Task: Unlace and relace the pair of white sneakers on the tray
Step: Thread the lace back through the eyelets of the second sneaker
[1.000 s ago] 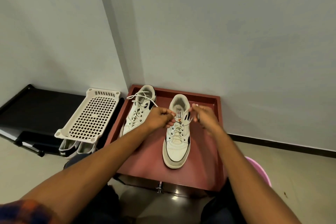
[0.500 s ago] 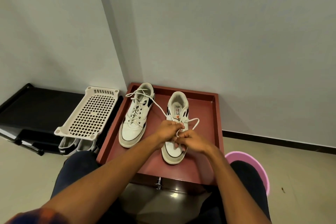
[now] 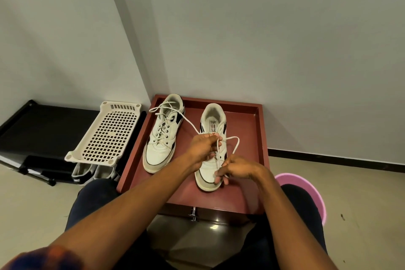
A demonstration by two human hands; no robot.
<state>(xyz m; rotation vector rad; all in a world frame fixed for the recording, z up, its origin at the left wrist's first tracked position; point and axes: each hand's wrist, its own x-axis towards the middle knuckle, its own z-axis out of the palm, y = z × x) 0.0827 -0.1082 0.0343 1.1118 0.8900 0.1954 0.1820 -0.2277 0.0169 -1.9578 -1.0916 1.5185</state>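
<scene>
1. Both forearms have moved since a second ago. Then they reached out with the hands spread apart at the collar of the right-hand sneaker [image 3: 213, 120]. Now they have drawn in over its lacing, the left grip [image 3: 202, 148] by the tongue and the right grip [image 3: 238, 170] lower, toward the toe.
2. Unmoved is the red tray [image 3: 262, 138], set against the wall. Both sneakers stand in it side by side, apart, toes toward the person.
3. I judge the right-hand sneaker to be light, with a soft padded upper and a stiff sole. It will likely slide on the smooth tray when the lace is tugged, so it is best steadied at the sides of the lacing, not by the heel.
4. The left-hand sneaker [image 3: 161, 144] is laced, with loose ends looped over its collar.
5. The left grip is clenched round the lace [image 3: 190, 124] at the tongue. The right grip pinches a strand lower down.
6. Thin, limp and probably a little slippery, the lace is best held close to its tip or right at an eyelet. The tips are too small to make out. A loop absent a second ago now stands out to the right, and one strand runs up-left toward the other sneaker's heel.
</scene>
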